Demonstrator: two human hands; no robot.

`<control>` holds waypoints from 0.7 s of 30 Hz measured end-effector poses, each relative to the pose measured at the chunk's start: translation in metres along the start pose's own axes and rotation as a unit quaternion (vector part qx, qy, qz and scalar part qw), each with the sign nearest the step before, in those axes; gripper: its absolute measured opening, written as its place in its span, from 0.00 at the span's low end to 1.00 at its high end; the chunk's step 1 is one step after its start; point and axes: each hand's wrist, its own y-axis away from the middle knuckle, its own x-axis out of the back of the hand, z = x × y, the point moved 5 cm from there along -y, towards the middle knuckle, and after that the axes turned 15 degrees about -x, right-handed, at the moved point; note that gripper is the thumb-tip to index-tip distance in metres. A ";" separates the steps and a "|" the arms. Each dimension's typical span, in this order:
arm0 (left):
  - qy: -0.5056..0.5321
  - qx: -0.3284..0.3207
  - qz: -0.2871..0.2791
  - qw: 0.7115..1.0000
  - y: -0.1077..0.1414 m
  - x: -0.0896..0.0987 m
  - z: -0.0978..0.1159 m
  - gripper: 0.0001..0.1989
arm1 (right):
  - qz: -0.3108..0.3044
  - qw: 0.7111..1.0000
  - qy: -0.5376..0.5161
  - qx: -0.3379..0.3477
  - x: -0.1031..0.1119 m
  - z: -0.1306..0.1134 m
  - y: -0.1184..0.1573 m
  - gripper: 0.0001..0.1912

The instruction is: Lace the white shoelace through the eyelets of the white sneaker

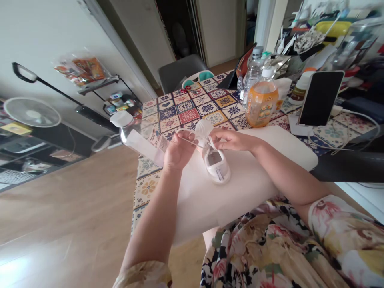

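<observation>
A small white shoe [220,173] rests on a white sheet [198,204], its heel turned toward me and its opening facing up. My left hand [180,150] is closed just left of the shoe, pinching a thin white shoelace [192,142] that stretches across to the shoe's front. My right hand [232,140] is at the right of the shoe's tongue, with its fingertips closed on the lace there. The toe end is partly hidden behind the hands and laces.
A clear bottle [145,144] with a white cap leans close to my left hand. Farther right stand an orange drink bottle [261,105], a clear plastic bottle [255,72] and a phone [321,98] on a stand with a cable. Red scissors [188,89] lie on the patterned tablecloth [189,116].
</observation>
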 end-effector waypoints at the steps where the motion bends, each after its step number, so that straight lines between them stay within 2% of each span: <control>1: -0.003 -0.018 0.008 1.000 -0.001 0.003 0.003 0.22 | -0.005 1.000 -0.019 -0.002 0.000 -0.001 0.001 0.13; 6: 0.000 -0.077 0.031 0.997 -0.004 0.010 0.013 0.21 | -0.001 0.986 -0.165 -0.034 0.001 -0.002 0.003 0.18; 9: 0.012 -0.089 0.045 0.995 -0.003 0.012 0.016 0.20 | 0.041 0.968 -0.246 -0.022 0.007 -0.001 0.003 0.19; 13: 0.047 -0.101 0.032 0.993 -0.002 0.010 0.017 0.18 | 0.088 0.942 -0.324 0.010 0.015 0.001 0.003 0.20; 17: 0.081 -0.117 0.031 0.989 0.000 0.009 0.019 0.14 | 0.125 0.899 -0.419 0.032 0.027 0.005 0.003 0.20; 19: 0.097 -0.112 0.049 0.988 0.001 0.010 0.020 0.13 | 0.158 0.884 -0.439 0.036 0.037 0.008 0.006 0.19; 21: 0.130 -0.101 0.073 0.984 0.002 0.011 0.021 0.13 | 0.195 0.880 -0.431 0.040 0.049 0.010 0.010 0.16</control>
